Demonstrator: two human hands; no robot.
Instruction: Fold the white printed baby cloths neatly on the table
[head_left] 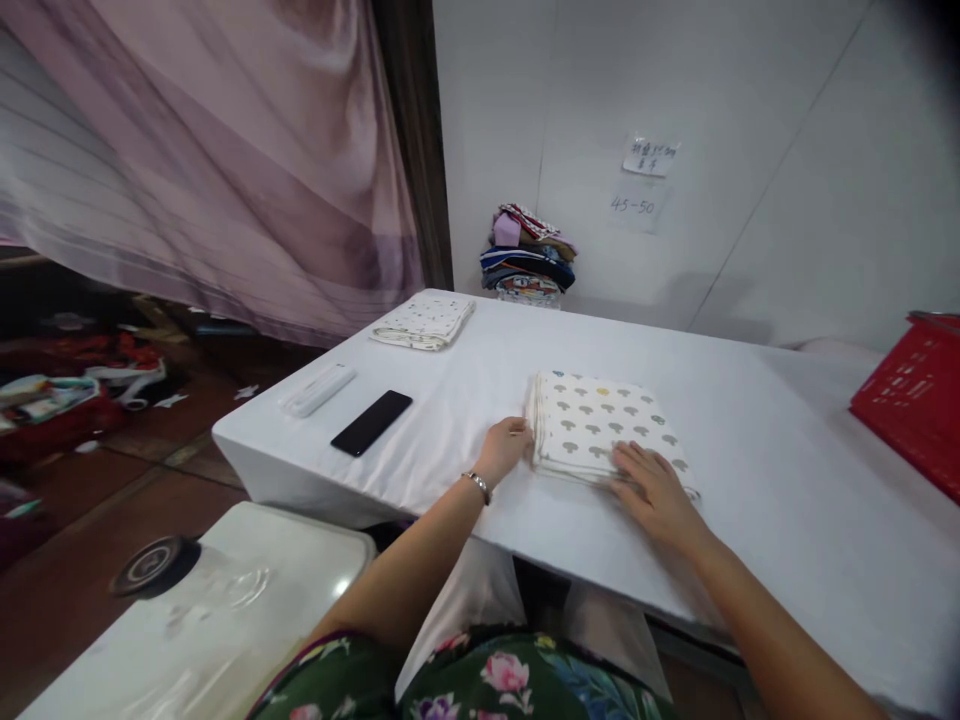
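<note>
A folded white cloth (pixel 596 415) printed with grey mushroom shapes lies on the white-covered table (pixel 465 390) in front of me. My left hand (pixel 507 450), with a bracelet at the wrist, is closed at the cloth's left edge, its fingertips curled against the stacked layers. On the front right part of the cloth, my right hand (pixel 654 492) rests with fingers stretched out. Part of the cloth's front edge is hidden under that hand.
Another folded cloth (pixel 425 320) lies at the table's far left corner. Nearer are a black phone (pixel 372 422) and a pale long case (pixel 318 390). Stacked fabrics (pixel 528 255) stand by the wall. A red basket (pixel 915 395) is at right; a jar (pixel 191 572) lies at lower left.
</note>
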